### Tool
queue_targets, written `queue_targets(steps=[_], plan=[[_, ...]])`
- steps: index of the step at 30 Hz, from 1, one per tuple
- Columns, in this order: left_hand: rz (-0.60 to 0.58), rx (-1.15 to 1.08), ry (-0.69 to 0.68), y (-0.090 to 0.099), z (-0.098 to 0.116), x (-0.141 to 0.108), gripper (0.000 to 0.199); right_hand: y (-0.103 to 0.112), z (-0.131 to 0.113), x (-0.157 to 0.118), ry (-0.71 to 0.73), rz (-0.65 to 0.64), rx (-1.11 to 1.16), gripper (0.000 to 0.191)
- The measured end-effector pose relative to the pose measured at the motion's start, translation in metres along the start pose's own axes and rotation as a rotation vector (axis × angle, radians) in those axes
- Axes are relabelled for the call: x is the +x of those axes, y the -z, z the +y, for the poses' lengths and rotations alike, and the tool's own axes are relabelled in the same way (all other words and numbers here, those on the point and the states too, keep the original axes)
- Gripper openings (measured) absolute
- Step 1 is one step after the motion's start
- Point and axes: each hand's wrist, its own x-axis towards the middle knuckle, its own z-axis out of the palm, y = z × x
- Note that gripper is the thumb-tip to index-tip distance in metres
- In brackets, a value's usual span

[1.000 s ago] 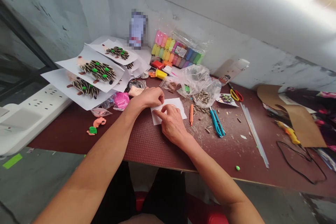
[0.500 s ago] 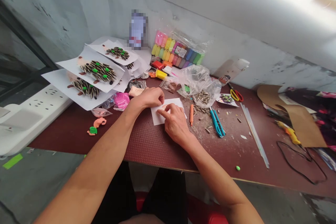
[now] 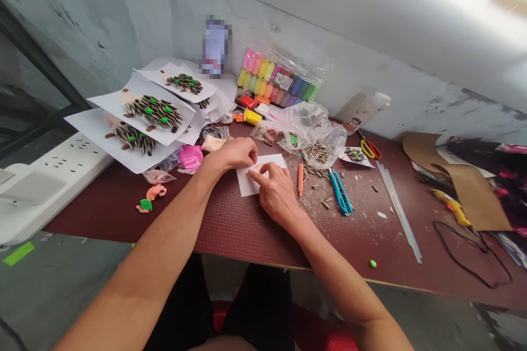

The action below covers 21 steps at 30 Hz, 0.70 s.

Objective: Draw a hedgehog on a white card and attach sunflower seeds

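Note:
A small white paper card [image 3: 247, 189] with an orange-brown drawing lies on the dark red table in front of me. At its upper left edge rests my left hand [image 3: 241, 152], its fingers curled and closed; what is under or between them is hidden. My right hand [image 3: 278, 186] lies over the card's right side, index finger stretched out across the drawing and touching the paper, the other fingers partly bent. An orange marker [image 3: 300, 180] lies just right of the card, beside a blue utility knife [image 3: 340, 192].
Sheets bearing sunflower-seed hedgehogs [image 3: 152, 112] are stacked at the left, near a white power strip [image 3: 61, 175]. Behind are packs of coloured clay [image 3: 280, 79] and a plastic bag of seeds [image 3: 317, 151]. Scissors [image 3: 370, 148], clear glue sticks [image 3: 399, 211] and a yellow glue gun [image 3: 453, 207] lie right.
My right hand has shifted very slightly right on the card, showing a little more of the drawing. My left hand has stayed in place.

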Motion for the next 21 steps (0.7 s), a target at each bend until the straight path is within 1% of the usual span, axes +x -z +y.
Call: queue_targets(steps=[3,9,16,21], plan=[[-0.010,0.004,0.004,0.0011,0.0010,-0.0007,0.027,0.0010,0.0014,-0.0010,-0.007,0.010,-0.008,0.044],[-0.002,0.006,0.019,-0.0003,0.0005,0.0002,0.029,-0.0011,-0.0007,-0.0012,0.039,-0.001,-0.032,0.041],[0.018,0.012,0.001,-0.0029,-0.0017,0.0024,0.027,-0.0045,0.0007,0.0002,0.032,0.001,-0.028,0.042],[0.010,0.011,0.001,-0.0026,-0.0019,0.0029,0.027,-0.0039,0.0001,-0.0002,0.014,-0.007,-0.004,0.041]])
